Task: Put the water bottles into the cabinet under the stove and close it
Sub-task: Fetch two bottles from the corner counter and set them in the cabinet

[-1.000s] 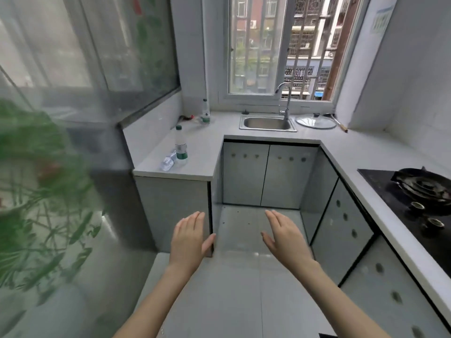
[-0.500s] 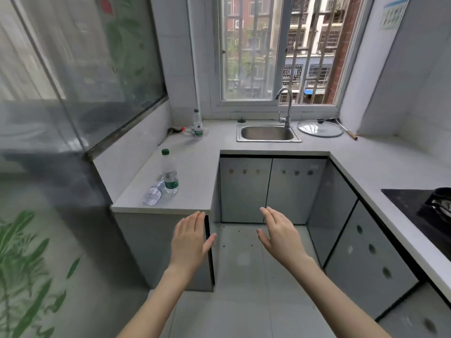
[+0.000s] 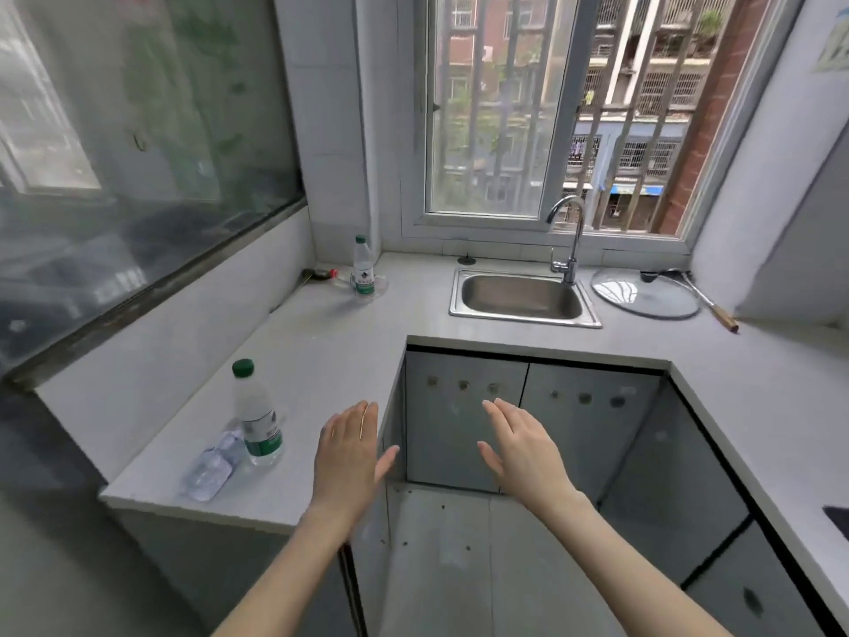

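An upright water bottle [image 3: 257, 413] with a green cap and green label stands near the front of the left counter. A clear bottle [image 3: 211, 466] lies on its side against it. A third upright bottle [image 3: 363, 268] stands in the far corner by the window. My left hand [image 3: 351, 457] hovers open, palm down, just right of the near bottles over the counter's edge. My right hand [image 3: 521, 445] is open too, held over the floor in front of the sink cabinet. Only a sliver of the black stove [image 3: 838, 519] shows at the right edge.
A steel sink [image 3: 521, 296] with a tap sits under the window. A glass pot lid [image 3: 643, 294] and a wooden-handled utensil [image 3: 707, 301] lie right of it. Closed grey cabinet doors [image 3: 464, 420] line the U-shaped counter [image 3: 321, 356]. A small dark item [image 3: 321, 273] lies in the far left corner.
The view has moved forward and left into the kitchen; the bottles now appear nearer and larger, and the stove has slid almost out of view. Both hands stay open and raised.
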